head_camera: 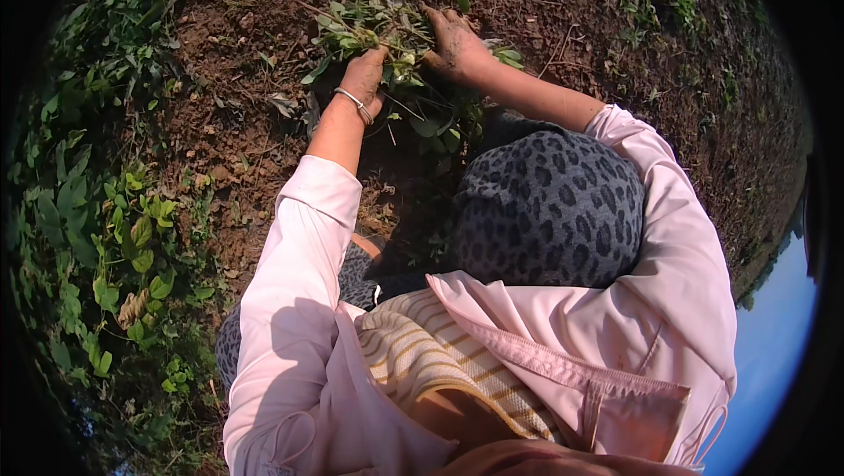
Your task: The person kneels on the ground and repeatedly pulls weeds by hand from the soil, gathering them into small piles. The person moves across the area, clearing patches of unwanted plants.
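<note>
Near the top centre, a bunch of leafy green plants (402, 28) lies between my two soil-covered hands. My left hand (366, 77), with a silvery bangle (356, 105) at the wrist, closes on stems at the near left side of the bunch. On the right, my right hand (456, 44) rests against the same bunch with its fingers spread; the leaves hide part of its grip, so I cannot tell whether it holds any. More green leaves (438, 130) show in the shade below the hands, close to my knee.
Brown, clumpy soil (224, 113) with bits of dry stem surrounds the hands. Dense leafy plants (72, 212) grow along the left side. Small weeds (686, 8) dot the ground at upper right. My bent knee in spotted grey cloth (550, 209) rises just below my right forearm.
</note>
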Demonstrator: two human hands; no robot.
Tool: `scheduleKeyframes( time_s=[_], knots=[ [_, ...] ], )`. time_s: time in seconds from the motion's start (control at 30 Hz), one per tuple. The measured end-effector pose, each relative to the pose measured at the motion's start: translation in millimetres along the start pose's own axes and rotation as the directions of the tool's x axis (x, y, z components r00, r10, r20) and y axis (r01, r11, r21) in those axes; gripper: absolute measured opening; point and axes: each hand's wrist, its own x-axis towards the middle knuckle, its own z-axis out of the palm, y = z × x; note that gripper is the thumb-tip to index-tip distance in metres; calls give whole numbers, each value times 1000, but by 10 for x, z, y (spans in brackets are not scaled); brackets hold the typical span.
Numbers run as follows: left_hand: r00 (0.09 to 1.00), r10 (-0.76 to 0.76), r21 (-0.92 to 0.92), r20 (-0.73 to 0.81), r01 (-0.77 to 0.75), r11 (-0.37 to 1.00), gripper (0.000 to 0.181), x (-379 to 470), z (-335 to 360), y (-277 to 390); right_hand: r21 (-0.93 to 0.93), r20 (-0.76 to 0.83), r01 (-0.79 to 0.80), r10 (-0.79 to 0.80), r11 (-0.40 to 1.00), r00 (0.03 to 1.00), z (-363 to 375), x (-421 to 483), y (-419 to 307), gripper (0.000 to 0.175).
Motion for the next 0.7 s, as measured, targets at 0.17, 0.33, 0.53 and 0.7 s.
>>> scheduleKeyframes(
  time_s=[0.17, 0.33, 0.53, 0.7],
  knots=[
    [995, 53, 154, -80, -40, 987, 36, 64, 287, -150, 217, 298, -225, 155, 950, 942, -15, 173, -56, 60],
    [964, 172, 259, -202, -117, 959, 35, 233, 159, -323, 457, 553, -357, 54, 814, 831, -16, 175, -162, 34],
    [603, 665, 789, 441, -614, 34, 22, 102, 39, -330, 682, 455, -321, -37, 658, 890, -150, -98, -154, 88],
    [473, 680, 674, 561, -738, -42, 27, -198, 512, 135, 690, 418, -306, -15, 656, 909, -684, -109, -164, 105]
  ],
)
